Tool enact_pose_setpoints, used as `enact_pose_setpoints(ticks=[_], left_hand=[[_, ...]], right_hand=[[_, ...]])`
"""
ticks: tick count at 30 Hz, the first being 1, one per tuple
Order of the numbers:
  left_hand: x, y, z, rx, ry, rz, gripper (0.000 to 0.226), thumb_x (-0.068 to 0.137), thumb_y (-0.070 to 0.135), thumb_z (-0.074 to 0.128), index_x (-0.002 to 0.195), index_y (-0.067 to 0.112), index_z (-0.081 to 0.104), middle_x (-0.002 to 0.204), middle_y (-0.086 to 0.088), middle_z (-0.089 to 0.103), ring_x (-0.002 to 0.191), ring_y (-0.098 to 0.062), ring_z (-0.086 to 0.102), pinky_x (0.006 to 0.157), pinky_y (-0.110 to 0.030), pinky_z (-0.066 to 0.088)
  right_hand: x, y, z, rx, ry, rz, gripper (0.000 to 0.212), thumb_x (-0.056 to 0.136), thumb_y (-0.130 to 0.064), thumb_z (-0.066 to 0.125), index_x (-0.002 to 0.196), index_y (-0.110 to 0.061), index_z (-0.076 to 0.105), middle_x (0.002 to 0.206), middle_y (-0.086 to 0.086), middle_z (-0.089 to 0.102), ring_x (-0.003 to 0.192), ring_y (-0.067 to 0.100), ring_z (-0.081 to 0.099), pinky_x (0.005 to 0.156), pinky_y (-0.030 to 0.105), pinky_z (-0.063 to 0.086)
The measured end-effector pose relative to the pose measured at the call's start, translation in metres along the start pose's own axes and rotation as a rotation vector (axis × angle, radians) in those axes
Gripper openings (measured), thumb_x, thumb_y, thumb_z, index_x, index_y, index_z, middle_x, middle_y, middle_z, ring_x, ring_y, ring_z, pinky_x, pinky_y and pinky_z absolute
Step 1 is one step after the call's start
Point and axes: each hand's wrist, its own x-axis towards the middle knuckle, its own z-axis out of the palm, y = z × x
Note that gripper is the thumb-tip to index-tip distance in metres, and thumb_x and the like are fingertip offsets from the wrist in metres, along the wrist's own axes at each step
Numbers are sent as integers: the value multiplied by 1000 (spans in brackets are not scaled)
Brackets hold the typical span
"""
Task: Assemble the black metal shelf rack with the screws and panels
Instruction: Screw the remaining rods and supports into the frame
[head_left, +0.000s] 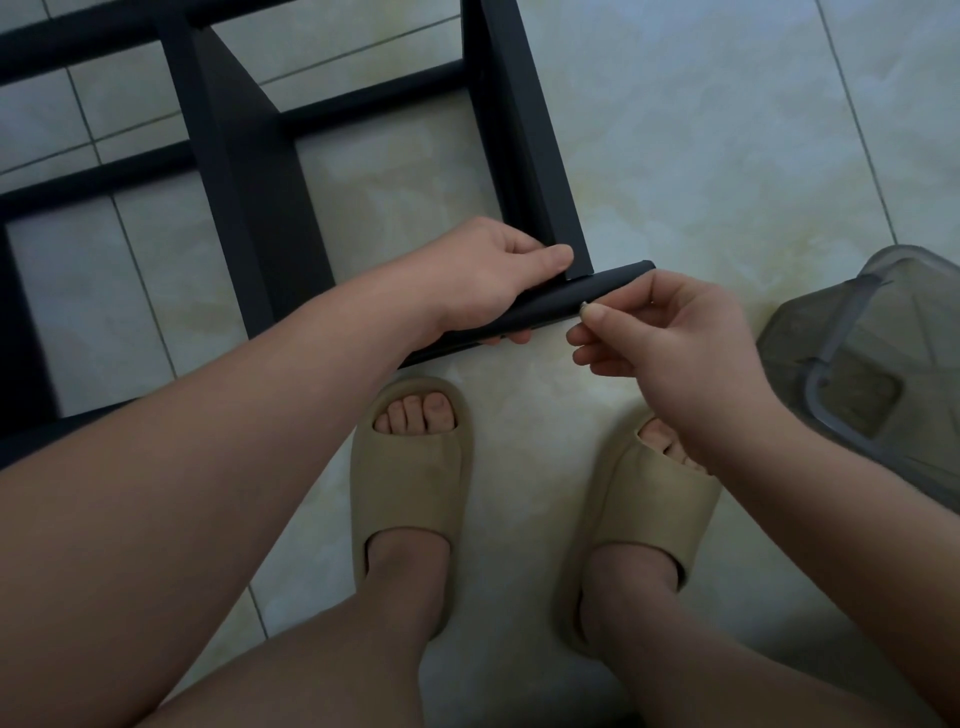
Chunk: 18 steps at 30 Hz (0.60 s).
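The left forearm reaches in from eight o'clock, its hand (483, 280) curled around a black rail (610, 285). The right hand (675, 343), entering from four o'clock, pinches a small screw (584, 307) between thumb and forefinger.

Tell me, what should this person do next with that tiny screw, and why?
Probably seat the screw in the black bar and start twisting: the right hand pinches it at the bar's face, while the left hand holds the bar against the rack upright.
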Motion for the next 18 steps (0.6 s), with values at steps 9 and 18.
enact_pose_setpoints(ticks=[9,18], left_hand=[[-1,0,0,31,-19,7,37,101,46,50,95,15,70,61,0,68,54,-9,65,53,-22,51],[0,-5,4,22,40,56,27,101,38,54,96,13,60,83,-7,72,60,-16,71,58,-34,54]], right_hand=[[7,-4,-7,-188,15,-64,15,89,-10,76,76,-13,68,69,-1,75,64,14,72,71,39,61],[10,1,-9,-611,110,-299,25,88,-31,77,77,-24,56,65,-11,69,65,13,64,66,40,54]])
